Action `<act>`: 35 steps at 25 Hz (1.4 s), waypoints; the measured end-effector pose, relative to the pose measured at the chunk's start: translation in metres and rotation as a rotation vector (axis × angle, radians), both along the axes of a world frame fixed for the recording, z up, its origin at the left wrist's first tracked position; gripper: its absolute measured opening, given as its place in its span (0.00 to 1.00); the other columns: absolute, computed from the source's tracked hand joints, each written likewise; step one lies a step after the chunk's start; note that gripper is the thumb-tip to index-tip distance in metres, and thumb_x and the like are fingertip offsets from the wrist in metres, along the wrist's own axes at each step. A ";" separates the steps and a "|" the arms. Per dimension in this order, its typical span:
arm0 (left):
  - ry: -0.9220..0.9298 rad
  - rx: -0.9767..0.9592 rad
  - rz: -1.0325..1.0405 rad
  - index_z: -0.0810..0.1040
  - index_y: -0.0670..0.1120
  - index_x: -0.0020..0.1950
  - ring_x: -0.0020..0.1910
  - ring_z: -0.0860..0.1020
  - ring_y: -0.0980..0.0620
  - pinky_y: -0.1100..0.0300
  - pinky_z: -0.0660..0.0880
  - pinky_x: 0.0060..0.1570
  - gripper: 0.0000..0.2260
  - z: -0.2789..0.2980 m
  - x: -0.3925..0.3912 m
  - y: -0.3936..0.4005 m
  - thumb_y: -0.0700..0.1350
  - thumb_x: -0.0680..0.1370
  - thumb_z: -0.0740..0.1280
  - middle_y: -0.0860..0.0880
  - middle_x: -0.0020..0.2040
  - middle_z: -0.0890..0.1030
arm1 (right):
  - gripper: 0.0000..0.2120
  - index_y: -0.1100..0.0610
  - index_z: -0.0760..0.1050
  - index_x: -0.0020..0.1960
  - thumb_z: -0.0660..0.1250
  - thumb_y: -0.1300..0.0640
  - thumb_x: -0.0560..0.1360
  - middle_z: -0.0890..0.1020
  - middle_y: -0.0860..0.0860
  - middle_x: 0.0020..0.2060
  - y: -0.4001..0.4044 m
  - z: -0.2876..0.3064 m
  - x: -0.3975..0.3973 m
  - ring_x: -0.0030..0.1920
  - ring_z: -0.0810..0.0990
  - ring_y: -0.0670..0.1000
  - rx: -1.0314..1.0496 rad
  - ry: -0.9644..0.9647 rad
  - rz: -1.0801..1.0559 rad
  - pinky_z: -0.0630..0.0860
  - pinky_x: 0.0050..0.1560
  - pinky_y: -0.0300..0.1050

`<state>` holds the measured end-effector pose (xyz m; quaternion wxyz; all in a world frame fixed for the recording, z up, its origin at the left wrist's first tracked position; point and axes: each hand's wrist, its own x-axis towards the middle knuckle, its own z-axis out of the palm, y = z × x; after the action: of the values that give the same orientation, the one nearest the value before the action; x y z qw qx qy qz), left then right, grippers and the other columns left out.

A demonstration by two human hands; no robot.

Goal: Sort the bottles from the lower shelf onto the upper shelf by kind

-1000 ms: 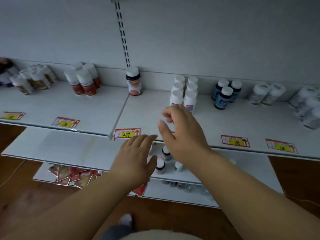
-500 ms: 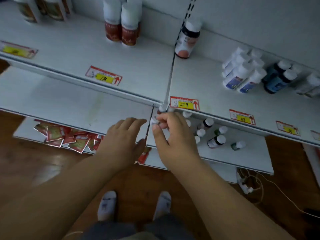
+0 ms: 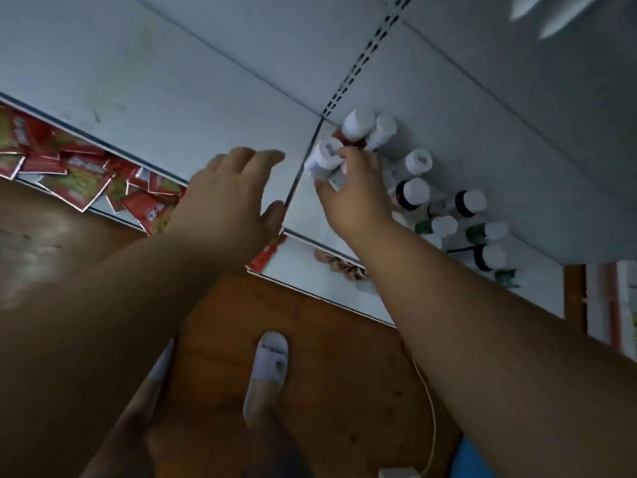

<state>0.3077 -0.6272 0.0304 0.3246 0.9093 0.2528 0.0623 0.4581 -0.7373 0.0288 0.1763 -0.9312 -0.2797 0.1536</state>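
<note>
A wood floor fills the lower view, with one slippered foot on it. Above it runs the white lower shelf, split by a seam. Red packets lie on a lower ledge at left. The left hand hovers spread wide over the shelf edge, holding nothing. The right hand is closed around a white-capped bottle at the left end of the cluster of bottles standing right of the seam; some have dark bodies, some green.
</note>
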 end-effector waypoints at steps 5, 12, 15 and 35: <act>-0.009 -0.036 0.053 0.63 0.51 0.76 0.68 0.68 0.42 0.48 0.68 0.64 0.27 -0.063 0.028 -0.017 0.51 0.78 0.65 0.45 0.70 0.70 | 0.32 0.51 0.54 0.77 0.64 0.49 0.78 0.54 0.54 0.77 0.023 -0.076 0.058 0.70 0.68 0.59 -0.194 0.040 0.067 0.71 0.63 0.51; -0.030 -0.125 0.153 0.63 0.52 0.75 0.69 0.68 0.46 0.49 0.69 0.64 0.26 -0.090 0.038 -0.016 0.52 0.78 0.66 0.47 0.72 0.69 | 0.22 0.58 0.66 0.64 0.67 0.48 0.77 0.74 0.54 0.62 0.044 -0.088 0.065 0.58 0.78 0.56 -0.105 -0.103 0.021 0.73 0.50 0.46; -0.041 -0.133 0.203 0.63 0.51 0.75 0.68 0.69 0.46 0.47 0.70 0.63 0.26 -0.071 0.015 -0.013 0.59 0.80 0.61 0.47 0.71 0.69 | 0.16 0.54 0.65 0.59 0.63 0.45 0.79 0.76 0.48 0.53 0.032 -0.056 0.023 0.52 0.78 0.50 0.123 0.169 -0.076 0.73 0.45 0.42; -0.230 -0.228 -0.172 0.65 0.58 0.72 0.64 0.66 0.67 0.75 0.60 0.59 0.27 0.309 -0.104 -0.015 0.66 0.78 0.42 0.61 0.65 0.69 | 0.39 0.62 0.73 0.68 0.71 0.40 0.64 0.81 0.60 0.51 -0.042 0.340 -0.146 0.43 0.84 0.56 1.316 1.286 -0.715 0.82 0.40 0.53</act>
<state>0.2040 -0.6422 0.3396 0.4565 0.8718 0.1405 0.1087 0.3118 -0.7788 0.3692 0.8137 -0.4162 0.1374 0.3818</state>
